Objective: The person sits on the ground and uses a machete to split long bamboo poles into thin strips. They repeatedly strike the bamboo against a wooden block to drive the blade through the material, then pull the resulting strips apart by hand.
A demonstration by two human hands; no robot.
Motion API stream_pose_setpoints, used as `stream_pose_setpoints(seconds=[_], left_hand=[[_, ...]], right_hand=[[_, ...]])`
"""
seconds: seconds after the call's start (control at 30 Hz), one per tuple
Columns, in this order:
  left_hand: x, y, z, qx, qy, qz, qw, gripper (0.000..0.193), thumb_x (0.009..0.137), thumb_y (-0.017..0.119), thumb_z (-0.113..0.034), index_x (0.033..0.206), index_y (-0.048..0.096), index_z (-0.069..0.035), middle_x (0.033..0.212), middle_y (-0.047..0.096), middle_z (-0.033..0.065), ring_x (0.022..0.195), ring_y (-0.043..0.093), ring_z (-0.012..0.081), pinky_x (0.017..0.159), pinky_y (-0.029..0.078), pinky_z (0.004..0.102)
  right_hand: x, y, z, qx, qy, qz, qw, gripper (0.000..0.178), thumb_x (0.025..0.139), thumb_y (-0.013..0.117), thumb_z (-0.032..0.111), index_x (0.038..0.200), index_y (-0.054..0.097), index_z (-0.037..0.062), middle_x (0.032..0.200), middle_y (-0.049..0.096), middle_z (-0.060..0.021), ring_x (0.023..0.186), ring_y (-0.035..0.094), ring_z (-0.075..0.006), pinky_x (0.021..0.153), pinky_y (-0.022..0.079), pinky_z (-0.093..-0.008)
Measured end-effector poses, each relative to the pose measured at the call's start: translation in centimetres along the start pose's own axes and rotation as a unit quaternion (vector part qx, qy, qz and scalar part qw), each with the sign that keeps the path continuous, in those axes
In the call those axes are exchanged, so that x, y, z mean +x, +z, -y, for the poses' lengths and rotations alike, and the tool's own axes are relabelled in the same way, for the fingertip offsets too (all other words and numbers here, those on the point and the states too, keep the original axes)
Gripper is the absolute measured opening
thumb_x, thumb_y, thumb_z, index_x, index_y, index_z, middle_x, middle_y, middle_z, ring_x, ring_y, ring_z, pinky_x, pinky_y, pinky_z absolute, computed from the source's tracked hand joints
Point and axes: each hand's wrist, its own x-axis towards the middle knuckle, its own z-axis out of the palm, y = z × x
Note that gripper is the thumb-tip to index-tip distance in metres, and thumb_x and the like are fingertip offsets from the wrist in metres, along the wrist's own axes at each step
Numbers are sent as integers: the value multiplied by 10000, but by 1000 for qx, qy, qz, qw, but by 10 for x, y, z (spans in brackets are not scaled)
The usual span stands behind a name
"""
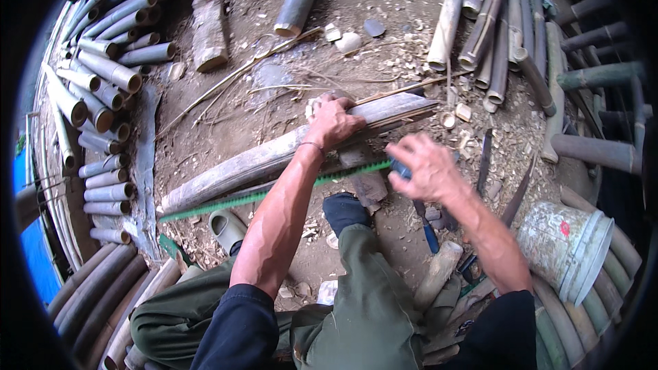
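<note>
A long, weathered bamboo pole [257, 159] lies slanting across the ground in front of me, its right end split and cut at an angle. My left hand [330, 122] is closed over it, right of its middle. Below it and nearly parallel runs a handsaw [240, 198] with a long green toothed blade. My right hand [425, 166] is around the blue handle, seen partly between my fingers, and is slightly blurred. Under the pole's right part are short wooden blocks [369, 188], partly covered by the blade.
Stacks of cut bamboo [113, 72] fill the left side, and more poles [490, 34] lie at the upper right. A stained white bucket [565, 247] stands at lower right. Long blades [484, 162] and a blue-handled tool [430, 236] lie among wood chips. A loose clog [227, 229] is near my foot.
</note>
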Motion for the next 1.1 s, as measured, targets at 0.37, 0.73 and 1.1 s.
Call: stream_pose_setpoints(seconds=[0.37, 0.73, 1.1], left_hand=[[33, 8, 30, -61, 39, 42, 997, 519, 701, 727, -384, 1127, 713, -88, 1185, 606, 210, 1094, 581, 370, 967, 468, 411], [32, 15, 35, -145, 71, 75, 984, 479, 708, 688, -241, 1102, 689, 32, 1015, 716, 159, 936, 671, 230, 872, 498, 326], [27, 8, 23, 0, 33, 8, 999, 521, 668, 732, -463, 1051, 748, -111, 1171, 667, 152, 1096, 613, 311, 946, 482, 372]], right_hand=[[-137, 111, 85, 260, 313, 32, 913, 601, 838, 605, 516, 1270, 611, 98, 1243, 577, -131, 1211, 517, -328, 960, 473, -457], [-361, 189, 28, 72, 698, -169, 693, 682, 727, 651, 5, 1362, 405, 19, 1251, 502, -260, 1190, 476, -416, 1006, 409, -489], [-369, 146, 33, 145, 509, -425, 734, 642, 858, 634, 55, 1440, 369, -5, 1267, 560, -224, 1043, 583, -307, 901, 471, -409]])
